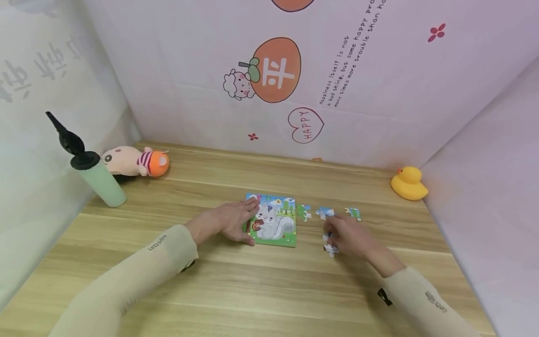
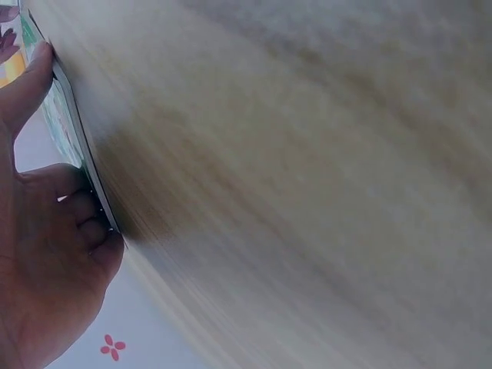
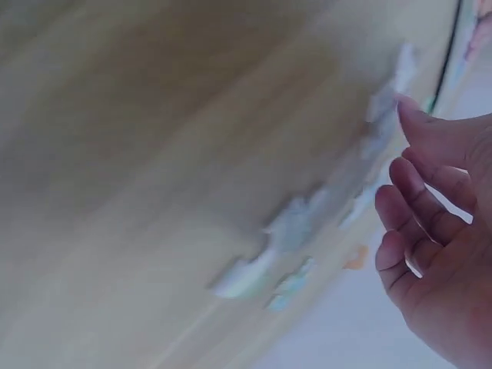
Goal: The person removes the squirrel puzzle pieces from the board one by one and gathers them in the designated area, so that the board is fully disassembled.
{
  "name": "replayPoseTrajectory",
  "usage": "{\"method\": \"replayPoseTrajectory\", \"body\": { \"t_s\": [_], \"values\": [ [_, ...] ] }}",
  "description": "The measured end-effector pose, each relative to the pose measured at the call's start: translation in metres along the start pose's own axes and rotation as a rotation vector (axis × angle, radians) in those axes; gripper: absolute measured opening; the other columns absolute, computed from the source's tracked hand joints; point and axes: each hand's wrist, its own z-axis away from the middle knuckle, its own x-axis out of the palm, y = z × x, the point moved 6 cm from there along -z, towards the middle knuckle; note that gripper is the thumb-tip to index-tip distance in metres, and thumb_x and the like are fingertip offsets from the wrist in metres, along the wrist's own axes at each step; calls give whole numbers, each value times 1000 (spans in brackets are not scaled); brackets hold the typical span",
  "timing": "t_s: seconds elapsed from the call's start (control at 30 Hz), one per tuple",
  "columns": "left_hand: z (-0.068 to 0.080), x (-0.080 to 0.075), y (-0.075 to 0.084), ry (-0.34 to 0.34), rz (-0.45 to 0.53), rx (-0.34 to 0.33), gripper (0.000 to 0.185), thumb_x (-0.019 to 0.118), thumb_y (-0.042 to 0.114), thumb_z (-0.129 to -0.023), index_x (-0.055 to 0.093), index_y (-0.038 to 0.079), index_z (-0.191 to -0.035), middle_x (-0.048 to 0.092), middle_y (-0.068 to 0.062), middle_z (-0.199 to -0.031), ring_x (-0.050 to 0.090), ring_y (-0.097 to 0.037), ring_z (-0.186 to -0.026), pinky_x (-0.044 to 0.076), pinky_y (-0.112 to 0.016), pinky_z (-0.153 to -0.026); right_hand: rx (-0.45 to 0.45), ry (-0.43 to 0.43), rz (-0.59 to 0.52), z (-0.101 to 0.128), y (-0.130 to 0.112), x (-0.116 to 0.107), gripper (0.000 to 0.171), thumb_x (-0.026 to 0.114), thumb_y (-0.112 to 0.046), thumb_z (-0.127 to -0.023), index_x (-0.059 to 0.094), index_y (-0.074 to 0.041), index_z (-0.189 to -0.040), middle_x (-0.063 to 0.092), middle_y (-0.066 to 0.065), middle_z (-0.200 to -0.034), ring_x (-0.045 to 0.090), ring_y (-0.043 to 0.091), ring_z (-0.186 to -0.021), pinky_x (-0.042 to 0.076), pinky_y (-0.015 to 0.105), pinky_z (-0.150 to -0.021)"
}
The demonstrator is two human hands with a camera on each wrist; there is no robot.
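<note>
puzzle board [image 1: 275, 222] left, loose pieces [image 1: 326, 213] right — duck [image 1: 408, 183] behind

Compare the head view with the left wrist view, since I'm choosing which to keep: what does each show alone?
Head only: the right hand over loose puzzle pieces, the yellow duck, plush toy and green bottle. Left wrist only: the board's thin edge close up. Both: the left hand resting on the puzzle board, on the wooden table.

The wooden surface [image 1: 261, 281] carries a puzzle board [image 1: 275, 222] under the left hand [image 1: 233, 222]. Loose puzzle pieces [image 1: 324, 213] lie just beyond the right hand [image 1: 347, 236]. Far left of the left hand stand a green bottle [image 1: 98, 180] and a plush toy [image 1: 134, 161]; a rubber duck [image 1: 408, 183] sits well right of the right hand.
</note>
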Motion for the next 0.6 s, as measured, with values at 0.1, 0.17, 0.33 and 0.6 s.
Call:
{"method": "replayPoseTrajectory", "body": {
  "t_s": [0.1,0.17,0.33,0.6],
  "values": [
    [-2,-1,0,2,17,2,109,63,70,-92,21,1,-165,6,-14,-177,7,-31,-166,17,-43,-137,-5,38,-39,-10,-12,-9,26,79,-12,-92,72,-3,-115,73,9,-104,69,20,-91,62,36,-74],
    [-3,-3,-1,8,44,-1,105,63,68,-93,24,1,-164,9,-15,-177,9,-31,-166,18,-43,-137,-33,57,-51,-21,-26,-13,27,76,-14,-94,72,-1,-118,74,12,-108,72,24,-95,64,39,-77],
    [-4,-7,-2,40,112,-1,85,60,53,-100,33,0,-161,17,-17,-175,16,-33,-165,20,-44,-136,-132,17,-49,-53,-68,-5,26,74,-17,-96,72,-2,-117,76,11,-109,74,25,-99,64,39,-83],
    [-1,-10,-4,106,182,4,74,65,39,-101,38,3,-159,21,-14,-175,20,-32,-164,22,-46,-135,-123,-170,-56,-95,-109,29,49,74,-32,-97,65,-1,-134,70,14,-130,67,31,-123,59,47,-105]
  ]
}}
